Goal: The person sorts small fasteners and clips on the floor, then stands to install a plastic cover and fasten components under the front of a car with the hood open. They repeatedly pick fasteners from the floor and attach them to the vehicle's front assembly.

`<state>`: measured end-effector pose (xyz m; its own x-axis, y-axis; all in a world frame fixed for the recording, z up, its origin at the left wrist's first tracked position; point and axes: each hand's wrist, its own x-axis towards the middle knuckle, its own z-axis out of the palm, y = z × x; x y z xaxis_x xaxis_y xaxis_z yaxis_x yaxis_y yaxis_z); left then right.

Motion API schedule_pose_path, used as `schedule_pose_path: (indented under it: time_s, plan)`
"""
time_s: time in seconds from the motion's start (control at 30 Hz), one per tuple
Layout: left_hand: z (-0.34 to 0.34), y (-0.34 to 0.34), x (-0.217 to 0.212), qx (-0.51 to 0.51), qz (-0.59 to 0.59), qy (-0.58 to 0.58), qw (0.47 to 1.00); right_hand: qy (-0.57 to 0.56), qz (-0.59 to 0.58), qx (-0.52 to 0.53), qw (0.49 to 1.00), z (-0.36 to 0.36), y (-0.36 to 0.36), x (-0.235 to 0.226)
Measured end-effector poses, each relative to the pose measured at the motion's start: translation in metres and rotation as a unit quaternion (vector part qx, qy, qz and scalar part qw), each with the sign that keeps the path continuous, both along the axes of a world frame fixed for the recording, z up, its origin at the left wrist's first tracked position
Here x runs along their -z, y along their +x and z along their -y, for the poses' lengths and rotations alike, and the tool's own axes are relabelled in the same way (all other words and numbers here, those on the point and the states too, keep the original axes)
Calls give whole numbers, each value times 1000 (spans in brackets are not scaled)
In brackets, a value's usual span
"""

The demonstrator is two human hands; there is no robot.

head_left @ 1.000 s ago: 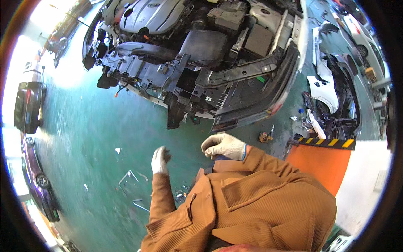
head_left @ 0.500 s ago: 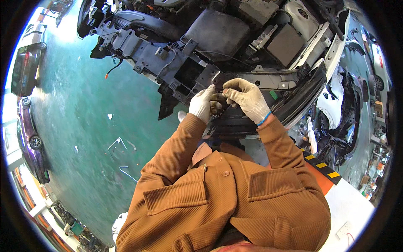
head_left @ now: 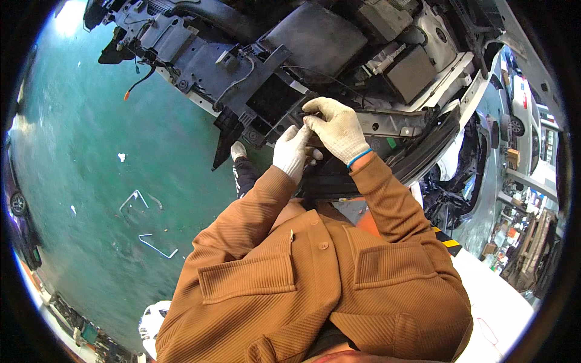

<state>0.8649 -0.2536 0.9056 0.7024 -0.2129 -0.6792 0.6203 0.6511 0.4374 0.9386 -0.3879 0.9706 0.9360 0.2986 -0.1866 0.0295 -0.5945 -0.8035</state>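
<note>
My left hand [head_left: 294,151], in a pale work glove, is closed with its thumb and fingertips up against the fingers of the other hand. My right hand [head_left: 338,128], gloved the same way with a blue cuff edge, bends over it in a pinch. Whatever lies between the fingertips is too small or hidden to name. Both hands are over the front end of an opened-up car, beside its dark front support panel [head_left: 195,59] and a grey metal crossbar [head_left: 390,124]. Below the right hand runs a curved black bumper-like part [head_left: 417,152].
A black box-like cover [head_left: 315,41] and a brown-topped box [head_left: 411,74] sit in the engine bay. An orange-tipped wire [head_left: 140,82] hangs at the left. Bent pale strips [head_left: 158,249] lie on the green floor [head_left: 97,199]. A dismantled car body [head_left: 458,181] stands at right.
My right hand has come left and up, closer over my left hand's fingertips. The view has shifted a little, and a shoe and dark trouser leg now show beyond my left forearm.
</note>
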Motion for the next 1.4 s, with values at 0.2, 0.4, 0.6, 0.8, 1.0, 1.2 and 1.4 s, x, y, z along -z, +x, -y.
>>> schedule_pose_path:
  time_s: [0.2, 0.4, 0.6, 0.8, 1.0, 1.2, 1.4]
  plan:
    - [-2, -1, 8, 13, 14, -13, 1000, -90, 119, -49, 988, -6, -1, 4]
    - [0, -2, 15, 6, 25, -31, 999, -128, 177, -99, 971, -12, 5, 4]
    - [5, -6, 23, -19, 33, -45, 998, -212, 242, -149, 935, -21, 10, 4]
    - [5, -6, 25, -15, 50, -33, 998, -296, 246, -149, 911, -29, 8, 3]
    - [5, -7, 21, -26, 37, -27, 999, -384, 267, -168, 868, -34, 8, 7]
    - [5, -6, 19, -18, 45, -17, 999, -444, 187, -173, 859, -39, 10, 4]
    - [2, -6, 16, -16, 41, -8, 999, -450, 149, -199, 858, -40, 13, -10]
